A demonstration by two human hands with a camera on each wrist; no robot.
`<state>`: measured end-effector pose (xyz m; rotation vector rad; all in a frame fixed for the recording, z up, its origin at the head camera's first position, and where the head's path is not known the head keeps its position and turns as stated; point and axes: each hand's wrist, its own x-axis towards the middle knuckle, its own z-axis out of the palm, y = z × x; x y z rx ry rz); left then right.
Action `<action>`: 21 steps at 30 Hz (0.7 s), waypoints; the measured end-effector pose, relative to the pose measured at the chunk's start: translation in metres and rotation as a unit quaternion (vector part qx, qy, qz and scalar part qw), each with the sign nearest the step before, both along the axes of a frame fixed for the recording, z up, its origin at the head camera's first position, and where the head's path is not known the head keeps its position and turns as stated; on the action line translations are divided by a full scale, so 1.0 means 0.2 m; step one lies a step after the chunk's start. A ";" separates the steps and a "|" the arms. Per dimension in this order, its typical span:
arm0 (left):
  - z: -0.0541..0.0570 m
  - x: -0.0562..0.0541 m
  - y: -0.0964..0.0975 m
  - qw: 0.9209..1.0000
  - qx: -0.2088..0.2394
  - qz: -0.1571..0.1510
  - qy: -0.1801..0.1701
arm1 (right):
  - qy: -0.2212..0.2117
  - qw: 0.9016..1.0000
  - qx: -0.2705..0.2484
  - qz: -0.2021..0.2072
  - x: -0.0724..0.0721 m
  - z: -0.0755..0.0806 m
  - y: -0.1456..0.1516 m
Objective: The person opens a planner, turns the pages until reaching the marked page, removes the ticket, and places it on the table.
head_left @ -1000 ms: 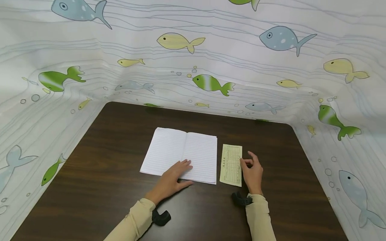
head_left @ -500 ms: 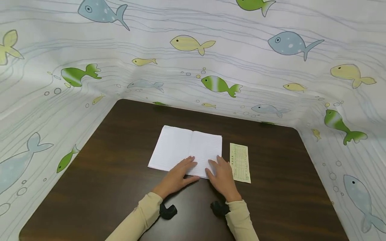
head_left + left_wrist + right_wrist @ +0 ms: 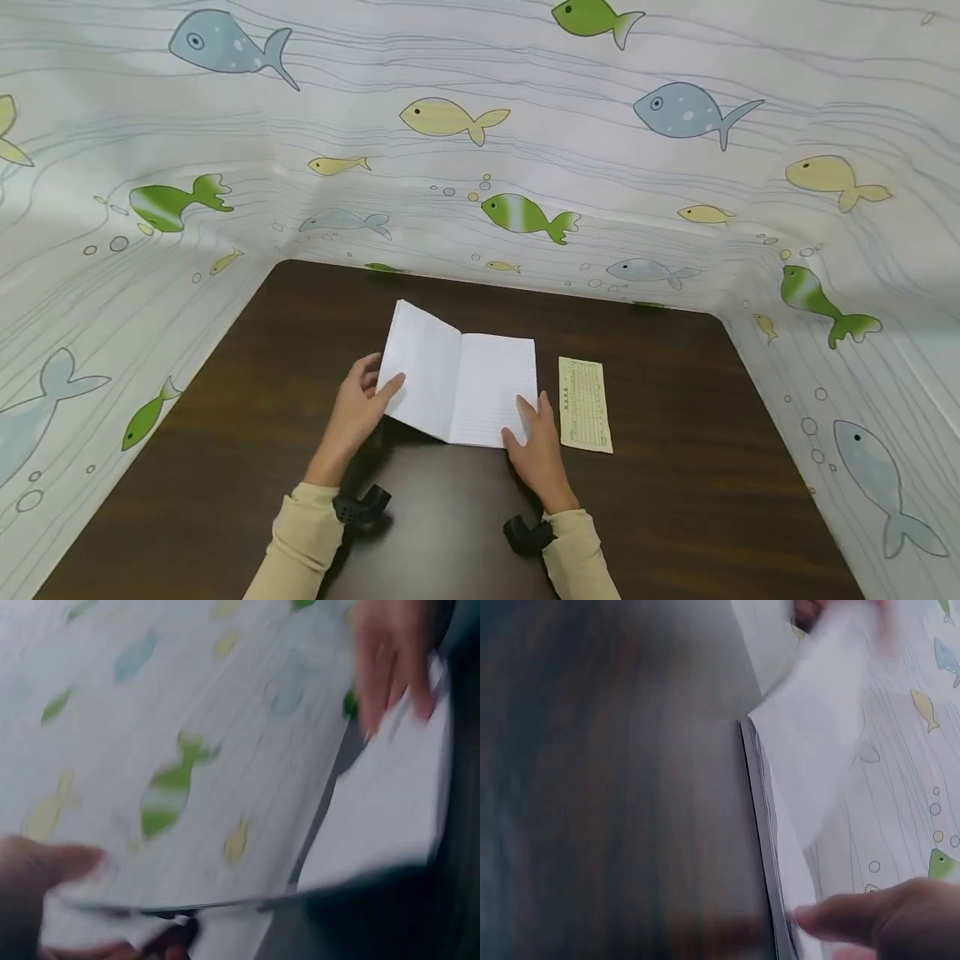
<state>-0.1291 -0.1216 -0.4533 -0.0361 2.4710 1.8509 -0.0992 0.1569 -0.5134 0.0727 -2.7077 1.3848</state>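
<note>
An open lined notebook (image 3: pixel 491 379) lies on the dark table, its left half lifted and tilted. My left hand (image 3: pixel 352 412) grips that half by its outer edge, thumb on the page and fingers behind. On the lower right corner of the right page rests my right hand (image 3: pixel 540 454), fingers spread. In the left wrist view, which is blurred, the left thumb (image 3: pixel 60 862) shows above the raised edge. The right wrist view has the right thumb (image 3: pixel 855 915) touching the notebook's near edge. Right of the notebook lies a yellow-green printed slip (image 3: pixel 585 404).
The brown wooden table (image 3: pixel 675 483) reaches back to a white cloth wall (image 3: pixel 420 183) printed with fish, which also encloses both sides. Black wrist cameras sit on both wrists, over tan sleeves (image 3: pixel 303 533).
My right hand has moved left from beside the slip onto the right page. My left hand has shifted from the page to the left edge and raised the notebook's left half.
</note>
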 end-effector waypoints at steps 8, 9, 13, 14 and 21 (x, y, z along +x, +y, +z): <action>-0.14 0.13 0.25 0.908 -0.249 -0.244 0.232 | 0.025 0.991 -0.129 -0.031 0.05 0.03 -0.02; -0.17 0.14 0.25 0.894 -0.279 -0.254 0.240 | 0.027 0.993 -0.116 -0.020 0.05 0.03 -0.03; -0.25 0.18 0.23 0.886 -0.318 -0.242 0.234 | 0.037 0.996 0.036 0.070 0.07 0.01 -0.05; -0.26 0.18 0.23 0.890 -0.316 -0.234 0.232 | 0.045 0.992 0.076 0.089 0.07 0.01 -0.05; -0.27 0.20 0.27 0.879 -0.337 -0.214 0.259 | 0.080 0.973 0.183 0.116 0.07 0.02 -0.04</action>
